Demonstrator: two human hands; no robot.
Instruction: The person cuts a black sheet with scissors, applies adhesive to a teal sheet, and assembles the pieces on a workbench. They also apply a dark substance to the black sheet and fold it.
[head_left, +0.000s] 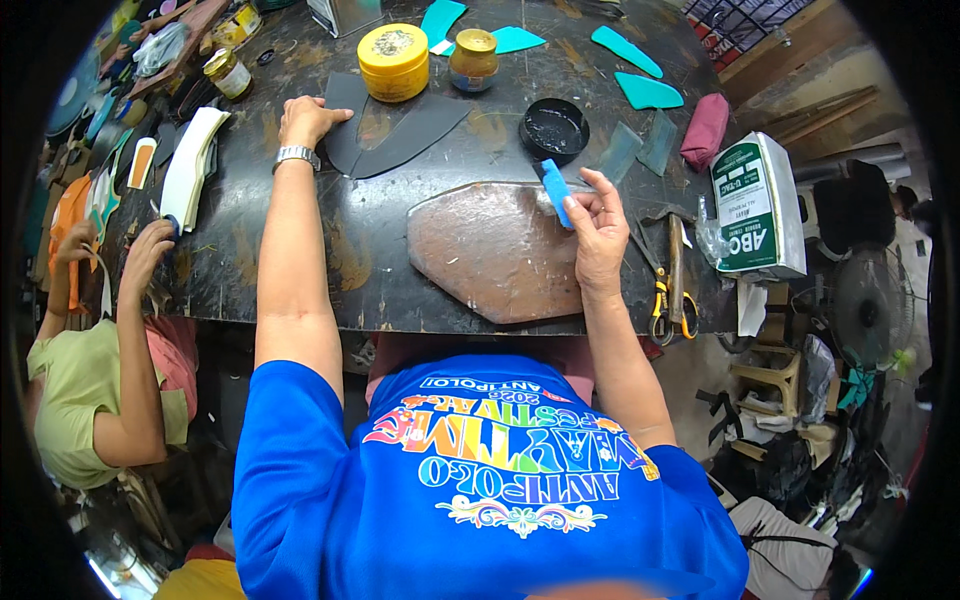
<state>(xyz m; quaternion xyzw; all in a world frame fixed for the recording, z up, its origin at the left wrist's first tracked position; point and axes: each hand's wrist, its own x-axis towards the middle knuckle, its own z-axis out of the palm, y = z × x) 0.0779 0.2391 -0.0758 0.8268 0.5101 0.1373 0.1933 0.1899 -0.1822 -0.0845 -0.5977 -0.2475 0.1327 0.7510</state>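
Observation:
My left hand (307,118), with a metal watch on its wrist, lies flat on a dark grey cut sheet piece (400,135) at the far side of the dark worktable (300,260). My right hand (598,225) pinches a small blue brush handle (554,190) above the right edge of a brown, worn work slab (495,250). Just beyond the brush sits a round black pot (554,130) of dark glue.
A yellow tin (394,62) and a glass jar (473,60) stand behind the sheet. Teal cut pieces (648,92) lie at the back right. Yellow-handled scissors (662,290) and a green-white carton (758,205) lie at the right edge. Another person's hand (150,250) works at the table's left edge.

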